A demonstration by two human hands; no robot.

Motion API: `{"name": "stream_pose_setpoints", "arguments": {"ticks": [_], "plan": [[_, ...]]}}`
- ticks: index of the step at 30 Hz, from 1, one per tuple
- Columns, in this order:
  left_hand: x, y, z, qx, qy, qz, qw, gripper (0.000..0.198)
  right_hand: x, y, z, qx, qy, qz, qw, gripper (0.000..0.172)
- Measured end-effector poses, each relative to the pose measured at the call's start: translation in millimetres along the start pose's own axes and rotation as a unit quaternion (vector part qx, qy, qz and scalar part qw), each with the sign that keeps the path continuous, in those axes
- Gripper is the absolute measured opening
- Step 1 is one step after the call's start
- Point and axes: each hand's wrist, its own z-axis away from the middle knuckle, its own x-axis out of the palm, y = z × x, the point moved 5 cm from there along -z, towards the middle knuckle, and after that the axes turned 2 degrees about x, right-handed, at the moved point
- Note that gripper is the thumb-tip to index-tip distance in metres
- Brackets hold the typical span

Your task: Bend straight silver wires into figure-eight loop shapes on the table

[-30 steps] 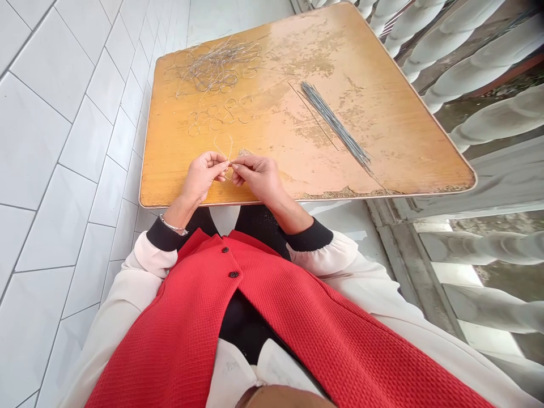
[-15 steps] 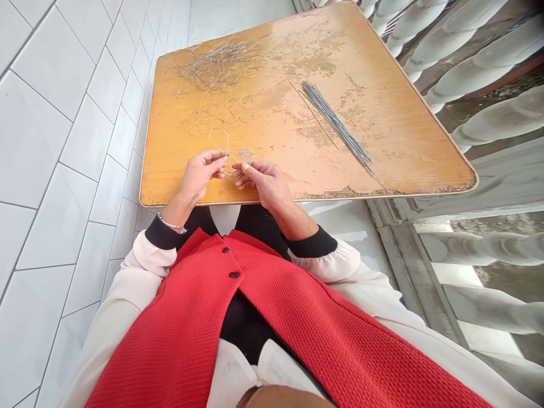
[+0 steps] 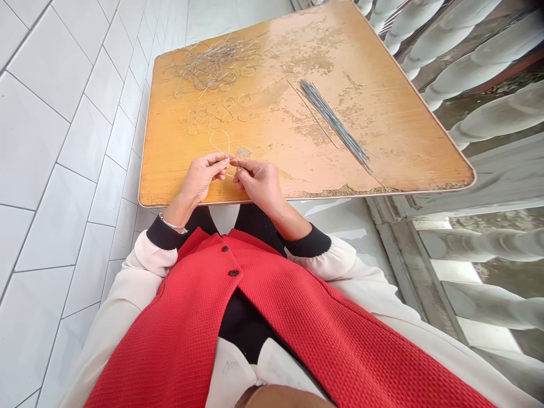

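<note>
L hand (image 3: 202,177) pinches thin wire loop (image 3: 220,143) at fingertips, steadying it just above desk (image 3: 382,141). R hand (image 3: 258,184) nearly closed, seems to pinch same wire, now nearer L than before. Figure-8 wire loops (image 3: 216,113) lie just beyond; wire tangle (image 3: 215,65) further; straight wire bundle (image 3: 334,122) kept apart, right.

Table (image 3: 272,133): centre of frame, tilted toward upper right
Upper left of table: tangle of wire (image 3: 215,65)
Below tangle: wire loops (image 3: 219,113)
Right of loops: wire rods (image 3: 334,122)
</note>
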Motion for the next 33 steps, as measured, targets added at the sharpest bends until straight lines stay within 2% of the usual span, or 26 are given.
{"name": "stream_pose_setpoints", "arguments": {"ticks": [13, 22, 24, 27, 30, 33], "plan": [[3.3, 8.4, 6.3, 0.02, 0.008, -0.05, 0.999, 0.017, -5.6, -7.0, -5.1, -0.076, 0.026, 0.094, 0.992, 0.02], [0.3, 4.5, 2.8, 0.032, 0.027, -0.076, 0.996, 0.018, -1.9, -5.1, -9.6, -0.081, 0.049, 0.063, 0.994, 0.015], [-1.9, 3.9, 1.4, 0.035, 0.042, -0.064, 0.996, 0.016, -1.8, -3.5, -10.6, -0.063, 0.041, 0.024, 0.997, 0.015], [-5.9, 4.9, 1.3, 0.046, 0.068, -0.035, 0.996, 0.011, -2.4, -0.1, -9.6, 0.003, 0.013, -0.089, 0.996, 0.029], [-7.4, 6.1, 3.8, 0.052, 0.08, -0.009, 0.995, 0.008, 2.6, 3.5, -5.2, 0.096, -0.037, -0.209, 0.973, 0.032], [-6.8, 4.6, 6.2, 0.038, 0.085, -0.004, 0.996, 0.006, 9.9, 5.5, -1.4, 0.146, -0.059, -0.291, 0.944, 0.021]]}}
